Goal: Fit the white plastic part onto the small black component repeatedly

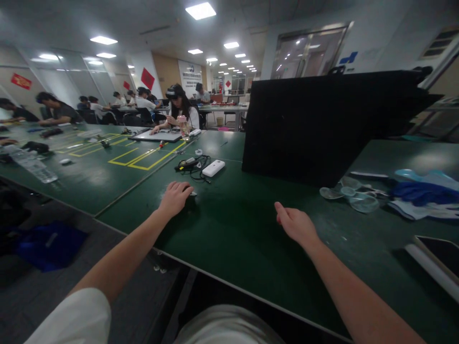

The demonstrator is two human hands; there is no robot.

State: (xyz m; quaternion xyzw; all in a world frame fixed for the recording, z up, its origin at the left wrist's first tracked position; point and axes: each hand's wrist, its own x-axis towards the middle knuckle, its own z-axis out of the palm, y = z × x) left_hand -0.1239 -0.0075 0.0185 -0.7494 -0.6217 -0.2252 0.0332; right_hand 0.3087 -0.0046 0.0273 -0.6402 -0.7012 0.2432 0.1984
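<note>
On the green tabletop (222,224), my left hand (175,197) rests with its fingers bent down and closed. A small pale object (193,193) peeks out beside its thumb, mostly covered, and its kind cannot be made out. My right hand (294,222) is over the table further right, its fingers curled in and its thumb pointing toward the left. Whatever lies inside those curled fingers is hidden. Beyond my left hand are a white power bank (213,168) and a tangle of black cables (193,165).
A large black panel (304,126) stands at the back right. Clear plastic goggles (362,198), blue gloves (426,192) and a dark-topped box (437,258) lie on the right. A clear bottle (36,167) lies at the left. Across the table, a person (184,110) works at a board (158,135).
</note>
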